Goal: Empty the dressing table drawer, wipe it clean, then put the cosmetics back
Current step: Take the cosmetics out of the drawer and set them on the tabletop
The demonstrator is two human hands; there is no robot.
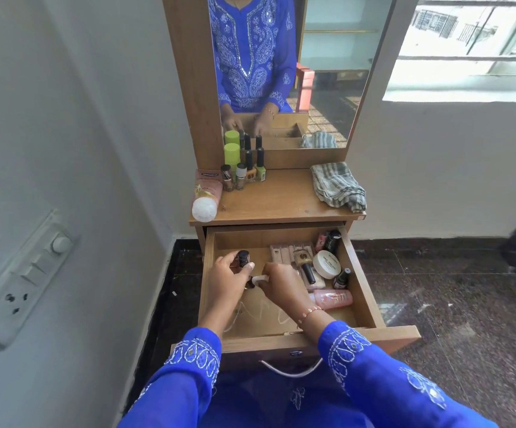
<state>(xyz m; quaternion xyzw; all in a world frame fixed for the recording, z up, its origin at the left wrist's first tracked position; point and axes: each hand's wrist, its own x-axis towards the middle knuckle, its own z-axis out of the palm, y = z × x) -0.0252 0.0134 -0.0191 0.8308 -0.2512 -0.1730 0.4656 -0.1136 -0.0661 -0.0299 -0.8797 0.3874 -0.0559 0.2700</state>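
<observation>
The wooden drawer (371,273) of the dressing table stands pulled out. Inside it, my left hand (225,278) grips a small dark-capped bottle (243,258). My right hand (281,282) pinches another small bottle with a white cap (258,280) right beside it. Several cosmetics lie in the drawer's right half: a white round jar (327,264), a gold bottle with a black cap (304,263), a pink tube (334,298) and a small dark bottle (342,278). On the tabletop (281,199) stand several nail polish bottles (250,173), a green can (231,156) and a lying pink tube (207,196).
A striped grey cloth (338,186) lies on the tabletop's right side. A mirror (296,72) rises behind the table. A white wall with a switch panel (25,273) is close on the left. Dark stone floor (451,288) extends to the right.
</observation>
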